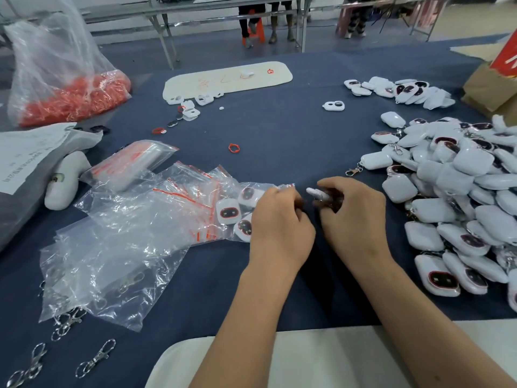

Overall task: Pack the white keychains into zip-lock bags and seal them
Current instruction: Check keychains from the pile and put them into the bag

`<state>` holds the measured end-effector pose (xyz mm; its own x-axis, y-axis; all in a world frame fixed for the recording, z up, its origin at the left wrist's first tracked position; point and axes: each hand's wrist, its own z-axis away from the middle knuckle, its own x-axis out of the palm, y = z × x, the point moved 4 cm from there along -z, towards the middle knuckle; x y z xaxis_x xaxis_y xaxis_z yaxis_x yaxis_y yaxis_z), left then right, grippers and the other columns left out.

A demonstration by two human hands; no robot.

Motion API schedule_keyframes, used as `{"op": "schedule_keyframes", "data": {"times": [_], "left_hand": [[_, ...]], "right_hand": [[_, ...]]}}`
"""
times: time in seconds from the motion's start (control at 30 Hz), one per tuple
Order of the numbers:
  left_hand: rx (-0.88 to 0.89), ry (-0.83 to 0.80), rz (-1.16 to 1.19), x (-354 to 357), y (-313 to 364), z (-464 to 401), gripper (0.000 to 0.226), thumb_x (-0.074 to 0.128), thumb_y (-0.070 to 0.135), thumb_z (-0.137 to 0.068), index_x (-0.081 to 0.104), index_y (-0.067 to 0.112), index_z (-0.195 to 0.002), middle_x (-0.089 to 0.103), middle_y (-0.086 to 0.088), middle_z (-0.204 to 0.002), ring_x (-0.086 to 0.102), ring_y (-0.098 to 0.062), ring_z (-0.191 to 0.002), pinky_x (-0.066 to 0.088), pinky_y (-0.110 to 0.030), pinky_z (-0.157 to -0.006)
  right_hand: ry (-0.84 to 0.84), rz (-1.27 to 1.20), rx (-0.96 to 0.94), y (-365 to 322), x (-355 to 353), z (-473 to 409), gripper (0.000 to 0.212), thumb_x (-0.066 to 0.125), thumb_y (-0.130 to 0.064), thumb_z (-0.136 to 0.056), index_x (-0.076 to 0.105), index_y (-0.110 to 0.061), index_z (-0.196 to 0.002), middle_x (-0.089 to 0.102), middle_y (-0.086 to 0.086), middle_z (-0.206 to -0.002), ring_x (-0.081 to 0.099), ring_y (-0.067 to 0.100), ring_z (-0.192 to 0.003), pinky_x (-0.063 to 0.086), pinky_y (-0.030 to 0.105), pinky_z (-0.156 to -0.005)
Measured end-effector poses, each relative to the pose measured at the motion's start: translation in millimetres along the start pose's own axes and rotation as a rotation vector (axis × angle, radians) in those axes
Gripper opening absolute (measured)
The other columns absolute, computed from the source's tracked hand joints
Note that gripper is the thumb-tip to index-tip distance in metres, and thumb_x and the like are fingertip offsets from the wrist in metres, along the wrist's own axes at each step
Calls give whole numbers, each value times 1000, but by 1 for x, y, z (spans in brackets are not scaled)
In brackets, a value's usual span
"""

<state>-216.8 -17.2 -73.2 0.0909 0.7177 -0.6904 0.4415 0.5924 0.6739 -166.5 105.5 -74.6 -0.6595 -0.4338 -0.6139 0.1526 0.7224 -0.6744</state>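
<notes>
Dark blue cloth covers the table [279,130], and beyond its far edge stand folding tables with the legs of seated people beneath them. At the right, a great heap of white keychains [458,191] spreads from mid-table to the near edge, too many to count, with a smaller cluster [400,91] of roughly a dozen farther off. At the far left sits one big clear sack of orange rings [67,88], and near it one grey plastic mailer [30,152] lies flat with a white object [67,177] just beside it. A loose spread of clear zip-lock bags [120,239] with red seal strips covers the near left, with one neat packed stack of bags [131,163] just beyond it. One long white tray [229,77] lies at the far middle, with several white shell parts near its left end. Three bagged keychains [237,208] show just left of the hands. At least four metal clasps [95,359] lie loose at the near left corner. One orange ring [234,148] lies alone mid-table. The left hand [279,219] has its fingers curled, pinching a bag's edge, while the right hand [355,208] has its fingers curled round a white keychain [316,193] whose end shows between the hands.
</notes>
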Motion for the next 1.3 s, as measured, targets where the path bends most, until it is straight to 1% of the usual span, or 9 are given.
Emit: {"op": "schedule_keyframes", "data": {"times": [0.1, 0.2, 0.37, 0.5, 0.6, 0.73, 0.9, 1.1, 1.3], "left_hand": [[-66, 58, 60, -7, -6, -3, 13, 58, 4, -89, 70, 8, -89, 68, -4, -91, 61, -22, -88, 49, -33, -82], [-132, 94, 348, -13, -5, -5, 14, 66, 18, -94, 74, 15, -83, 73, 5, -78, 68, -10, -78, 55, -24, -74], [-285, 65, 587, -11, -13, -8, 11, 74, 20, -92, 79, 9, -91, 78, -4, -84, 76, -23, -84, 63, -48, -83], [-422, 100, 746, -14, -21, -8, 19, 72, 16, -94, 77, 4, -80, 76, -16, -81, 76, -36, -81, 64, -50, -83], [-495, 78, 883, -14, -22, -8, 20, 75, 17, -94, 73, -3, -92, 75, -19, -83, 75, -26, -68, 64, -34, -64], [-454, -25, 939, -14, -21, -7, 10, 73, 5, -93, 76, 0, -101, 77, -12, -87, 73, -14, -67, 58, -23, -60], [-442, 7, 960, -15, -21, -7, 7, 72, 5, -94, 76, 4, -99, 78, -7, -87, 75, -15, -75, 59, -24, -63], [-357, 20, 854, -13, -20, -7, 8, 75, 7, -92, 77, 7, -100, 78, -15, -92, 77, -30, -90, 64, -37, -77], [-328, -5, 770, -12, -18, -7, 11, 70, 11, -96, 79, 15, -101, 79, -6, -90, 76, -23, -92, 62, -44, -89]], "right_hand": [[54, -73, -59, -5, 0, 2, 24, 72, -25, -99, 70, -14, -78, 68, -5, -68, 62, 14, -67, 44, 20, -65], [55, -122, -85, -9, 1, 3, 13, 75, -25, -97, 76, -18, -86, 70, -8, -77, 62, 10, -70, 46, 21, -68], [30, -147, -168, -14, 5, 5, 12, 80, -6, -86, 80, -13, -96, 64, 1, -89, 58, 6, -71, 41, 7, -68], [-27, -249, -245, -16, 4, 4, 27, 72, 6, -86, 81, -14, -100, 69, -4, -94, 64, 6, -84, 49, 14, -71], [-56, -482, -191, -13, 3, 3, 40, 60, 20, -79, 81, -11, -94, 76, -6, -103, 72, 12, -100, 57, 23, -82], [-126, -756, -5, -3, 9, -1, 48, 51, 23, -87, 77, -12, -108, 80, -3, -108, 76, 16, -103, 60, 29, -90], [-137, -910, 233, 5, 16, -3, 25, 51, 3, -104, 74, -7, -108, 80, 6, -99, 78, 18, -90, 61, 24, -73], [-96, -817, 173, 5, 12, -3, 13, 68, -12, -100, 81, -17, -101, 81, 0, -96, 77, 18, -91, 61, 25, -77], [-83, -829, 143, 2, 9, -3, 15, 70, -11, -99, 81, -18, -105, 81, -4, -97, 77, 14, -93, 57, 18, -79]]}}
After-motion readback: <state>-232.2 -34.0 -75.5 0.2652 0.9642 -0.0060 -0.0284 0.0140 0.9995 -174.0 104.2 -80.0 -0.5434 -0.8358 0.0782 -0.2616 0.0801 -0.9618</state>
